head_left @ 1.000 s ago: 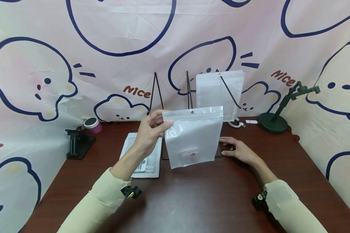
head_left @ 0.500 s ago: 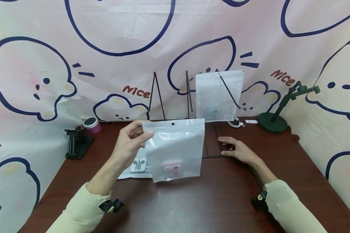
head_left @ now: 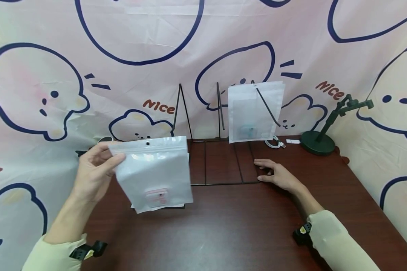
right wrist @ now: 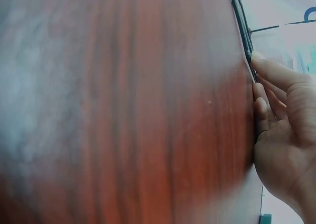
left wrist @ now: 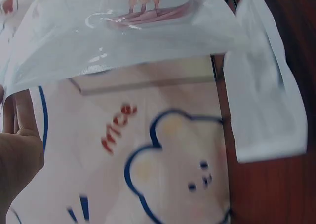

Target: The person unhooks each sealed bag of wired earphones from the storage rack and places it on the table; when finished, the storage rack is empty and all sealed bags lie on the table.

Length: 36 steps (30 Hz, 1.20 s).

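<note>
My left hand (head_left: 96, 171) pinches the top left corner of a white zip-top pouch (head_left: 152, 165), which has a punched hole at its top. A small pink item in a clear case shows near its lower end, also in the left wrist view (left wrist: 153, 4). Behind this pouch lies a second white pouch (left wrist: 266, 95), mostly hidden in the head view. My right hand (head_left: 278, 174) holds the right side of a black wire display rack (head_left: 220, 184), thumb and fingers at the base wire. From the rack's right hook hangs another white pouch (head_left: 240, 113).
A white coiled cable (head_left: 274, 143) and a small white stick (head_left: 293, 141) lie at the back right, beside a green stand (head_left: 318, 143). The rack's left (head_left: 180, 101) and middle (head_left: 218, 96) upright hooks carry nothing. A printed curtain (head_left: 139, 75) stands behind the desk.
My left hand has carried the pouch from in front of the rack leftward, over the pouch lying there. The rack's base has come into view. My right hand has stayed in place.
</note>
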{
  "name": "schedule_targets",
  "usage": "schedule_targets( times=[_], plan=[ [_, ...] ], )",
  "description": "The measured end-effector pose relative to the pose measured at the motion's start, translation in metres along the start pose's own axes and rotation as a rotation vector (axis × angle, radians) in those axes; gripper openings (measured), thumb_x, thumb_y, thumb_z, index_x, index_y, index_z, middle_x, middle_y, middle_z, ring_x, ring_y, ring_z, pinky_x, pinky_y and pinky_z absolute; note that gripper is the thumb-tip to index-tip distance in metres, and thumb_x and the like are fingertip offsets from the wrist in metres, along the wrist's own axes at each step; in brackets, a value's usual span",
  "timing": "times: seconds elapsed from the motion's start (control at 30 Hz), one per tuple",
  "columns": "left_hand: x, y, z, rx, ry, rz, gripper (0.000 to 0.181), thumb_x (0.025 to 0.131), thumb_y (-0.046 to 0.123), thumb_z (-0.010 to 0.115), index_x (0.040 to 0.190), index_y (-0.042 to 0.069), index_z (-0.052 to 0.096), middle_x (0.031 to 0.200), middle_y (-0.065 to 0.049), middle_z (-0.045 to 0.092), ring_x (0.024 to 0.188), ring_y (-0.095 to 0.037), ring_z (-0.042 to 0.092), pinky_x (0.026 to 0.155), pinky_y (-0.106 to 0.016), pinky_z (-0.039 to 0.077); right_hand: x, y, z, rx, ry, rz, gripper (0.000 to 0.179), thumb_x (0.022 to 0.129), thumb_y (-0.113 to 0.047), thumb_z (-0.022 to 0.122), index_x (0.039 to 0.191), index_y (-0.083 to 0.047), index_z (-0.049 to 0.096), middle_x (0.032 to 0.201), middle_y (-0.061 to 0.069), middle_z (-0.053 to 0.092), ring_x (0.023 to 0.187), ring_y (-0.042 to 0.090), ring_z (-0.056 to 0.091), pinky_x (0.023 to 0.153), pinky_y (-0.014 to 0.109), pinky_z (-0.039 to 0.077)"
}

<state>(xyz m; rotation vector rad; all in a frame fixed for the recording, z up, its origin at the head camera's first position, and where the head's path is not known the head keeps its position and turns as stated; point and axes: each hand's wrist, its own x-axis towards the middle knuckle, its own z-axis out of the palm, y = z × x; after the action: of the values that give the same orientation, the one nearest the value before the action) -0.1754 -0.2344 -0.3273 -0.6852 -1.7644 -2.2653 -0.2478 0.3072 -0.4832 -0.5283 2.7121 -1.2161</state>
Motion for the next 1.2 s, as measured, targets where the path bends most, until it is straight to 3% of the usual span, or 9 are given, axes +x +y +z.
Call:
schedule_targets(
  times=[0.13, 0.4, 0.57, 0.67, 0.73, 0.87, 1.0, 1.2],
  plan=[
    [-0.010, 0.007, -0.027, -0.025, 0.033, 0.026, 0.038, 0.095, -0.025, 0.050, 0.120, -0.004, 0.070, 0.104, -0.009, 0.079, 0.092, -0.017, 0.075, 0.069, -0.027, 0.061, 0.001, -0.002, 0.000, 0.000, -0.006, 0.000, 0.060, 0.097, -0.023, 0.075, 0.152, -0.010, 0.054, 0.157, 0.012, 0.048, 0.129, 0.031, 0.054, 0.095, 0.038, 0.046],
    [-0.025, 0.023, -0.074, -0.050, 0.205, 0.043, 0.035, 0.095, -0.025, 0.050, 0.123, -0.011, 0.066, 0.110, -0.013, 0.078, 0.095, -0.019, 0.076, 0.074, -0.028, 0.062, 0.005, -0.005, -0.001, 0.001, -0.010, 0.000, 0.060, 0.097, -0.020, 0.075, 0.153, -0.010, 0.053, 0.157, 0.012, 0.047, 0.127, 0.030, 0.053, 0.094, 0.041, 0.045],
    [-0.026, 0.030, -0.101, -0.007, 0.382, 0.009, 0.036, 0.094, -0.021, 0.058, 0.127, -0.008, 0.067, 0.110, -0.010, 0.078, 0.095, -0.016, 0.076, 0.079, -0.024, 0.060, 0.005, -0.004, -0.002, -0.004, -0.008, 0.000, 0.061, 0.097, -0.021, 0.075, 0.153, -0.011, 0.053, 0.156, 0.013, 0.048, 0.127, 0.031, 0.053, 0.095, 0.045, 0.045],
    [-0.026, 0.031, -0.116, 0.066, 0.491, -0.040, 0.039, 0.093, -0.017, 0.064, 0.129, -0.004, 0.068, 0.107, -0.005, 0.079, 0.095, -0.013, 0.073, 0.077, -0.018, 0.058, 0.004, -0.003, -0.003, -0.009, -0.007, -0.001, 0.060, 0.098, -0.022, 0.075, 0.153, -0.011, 0.053, 0.156, 0.013, 0.048, 0.128, 0.031, 0.053, 0.096, 0.045, 0.045],
    [-0.027, 0.030, -0.125, 0.084, 0.532, -0.094, 0.039, 0.093, -0.014, 0.067, 0.129, 0.001, 0.069, 0.104, -0.001, 0.080, 0.093, -0.010, 0.073, 0.072, -0.018, 0.056, 0.002, -0.002, -0.003, -0.011, -0.007, 0.001, 0.060, 0.098, -0.023, 0.075, 0.153, -0.011, 0.053, 0.156, 0.013, 0.048, 0.129, 0.031, 0.053, 0.096, 0.043, 0.045],
    [-0.029, 0.023, -0.140, 0.045, 0.543, -0.201, 0.035, 0.094, -0.010, 0.069, 0.123, 0.008, 0.074, 0.100, 0.004, 0.080, 0.088, -0.007, 0.073, 0.068, -0.017, 0.053, 0.002, -0.001, -0.003, -0.009, -0.004, 0.007, 0.060, 0.098, -0.023, 0.075, 0.152, -0.010, 0.053, 0.156, 0.013, 0.048, 0.128, 0.031, 0.054, 0.094, 0.041, 0.046],
    [-0.028, 0.014, -0.150, -0.029, 0.542, -0.263, 0.031, 0.094, -0.008, 0.069, 0.118, 0.011, 0.075, 0.100, 0.004, 0.080, 0.088, -0.006, 0.073, 0.071, -0.018, 0.054, 0.002, -0.001, -0.001, -0.002, -0.003, 0.007, 0.060, 0.098, -0.023, 0.075, 0.152, -0.010, 0.053, 0.156, 0.013, 0.048, 0.127, 0.030, 0.054, 0.094, 0.041, 0.045],
    [-0.016, 0.002, -0.160, 0.019, 0.574, -0.340, 0.034, 0.094, 0.002, 0.074, 0.123, 0.020, 0.071, 0.103, 0.010, 0.075, 0.086, -0.004, 0.068, 0.067, -0.018, 0.052, 0.000, 0.001, 0.001, -0.005, -0.002, -0.004, 0.060, 0.098, -0.025, 0.075, 0.152, -0.010, 0.054, 0.157, 0.013, 0.048, 0.130, 0.031, 0.054, 0.096, 0.041, 0.046]
  ],
)
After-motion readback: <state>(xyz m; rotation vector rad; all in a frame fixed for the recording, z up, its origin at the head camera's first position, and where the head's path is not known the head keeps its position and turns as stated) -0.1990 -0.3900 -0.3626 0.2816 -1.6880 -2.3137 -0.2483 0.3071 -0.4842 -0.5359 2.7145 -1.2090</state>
